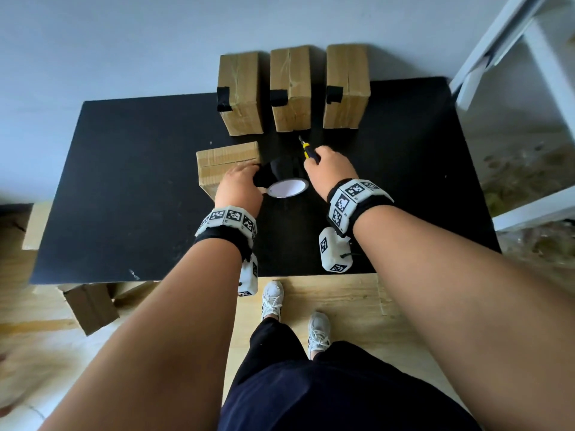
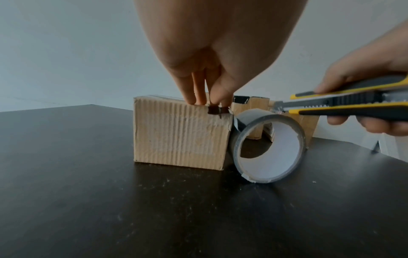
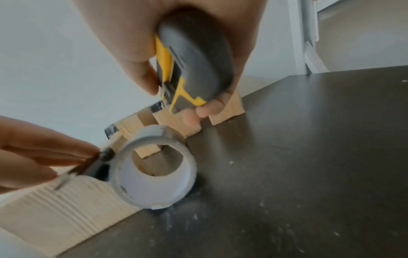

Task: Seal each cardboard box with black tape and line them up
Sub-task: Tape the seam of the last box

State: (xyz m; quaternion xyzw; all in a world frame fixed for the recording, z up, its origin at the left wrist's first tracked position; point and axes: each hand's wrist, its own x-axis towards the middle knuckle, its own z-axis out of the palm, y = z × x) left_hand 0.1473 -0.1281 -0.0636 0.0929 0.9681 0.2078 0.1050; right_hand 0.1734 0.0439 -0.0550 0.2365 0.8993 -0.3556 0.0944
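Note:
A cardboard box (image 1: 227, 163) (image 2: 183, 132) lies in the middle of the black table (image 1: 124, 197). My left hand (image 1: 241, 181) (image 2: 207, 99) presses the end of a black tape strip (image 2: 217, 110) onto the box's top right edge with straight fingers. The strip runs to the tape roll (image 1: 287, 188) (image 2: 269, 148) (image 3: 154, 167), which stands on edge against the box's right side. My right hand (image 1: 323, 163) (image 2: 353, 104) grips a yellow and grey utility knife (image 1: 308, 149) (image 2: 344, 104) (image 3: 192, 69), its blade out just above the roll. Three taped boxes (image 1: 291, 88) stand in a row behind.
The row of three boxes reaches past the table's far edge, close to the wall. A white frame (image 1: 513, 57) stands to the right of the table. Loose cardboard (image 1: 90, 306) lies on the floor at the front left.

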